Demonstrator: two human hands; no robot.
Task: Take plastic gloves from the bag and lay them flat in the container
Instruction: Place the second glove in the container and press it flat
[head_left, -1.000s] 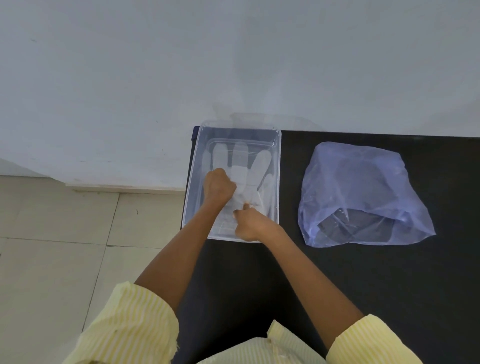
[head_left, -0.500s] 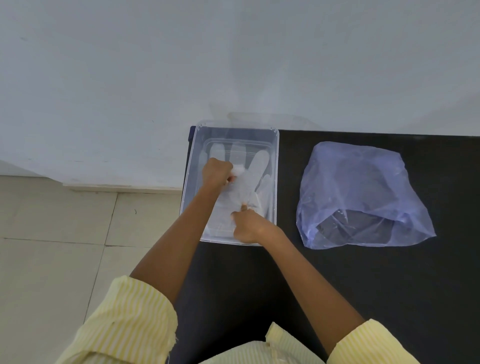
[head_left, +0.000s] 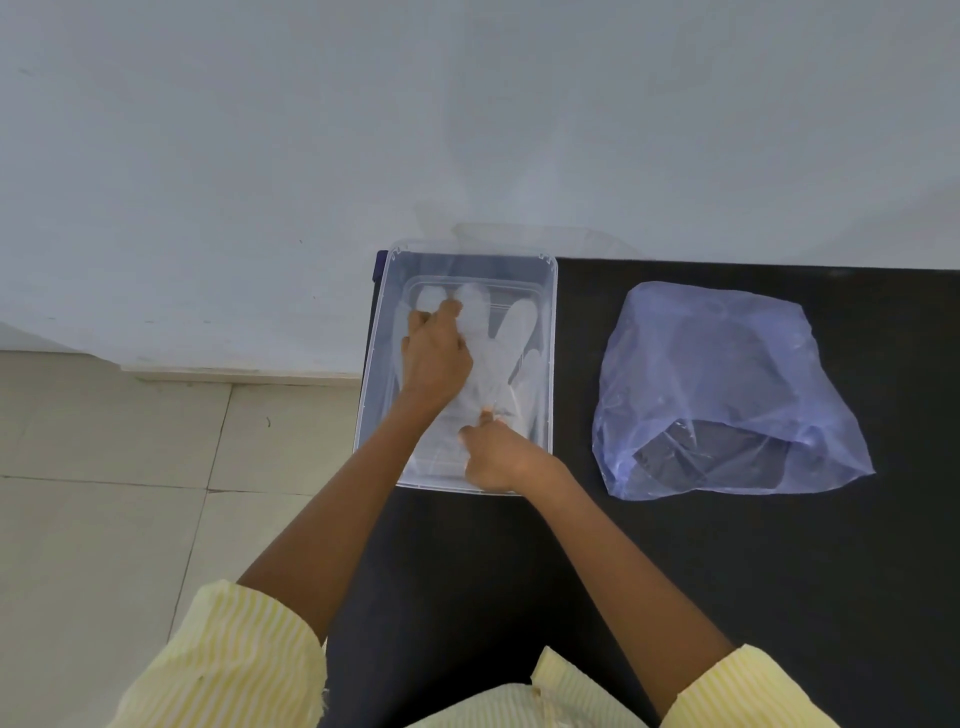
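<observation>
A clear plastic container (head_left: 549, 332) stands at the black table's left end. A translucent white plastic glove (head_left: 511, 335) lies inside it with its fingers pointing away from me. My left hand (head_left: 435, 356) presses palm down on the glove's finger part, its own fingers spread towards the far wall. My right hand (head_left: 496, 457) pinches the glove's cuff end near the container's front wall. A bluish see-through plastic bag (head_left: 722, 384) lies to the right with its mouth facing me; what is inside it I cannot make out.
The black table (head_left: 727, 597) runs from the container to the right edge of view. A pale wall stands just behind it. Tiled floor (head_left: 104, 493) lies to the left, below the table's left edge. My yellow striped sleeves show at the bottom.
My left hand has slid away from me along the glove, from its palm up over its fingers. My right hand has stayed at the cuff end.
</observation>
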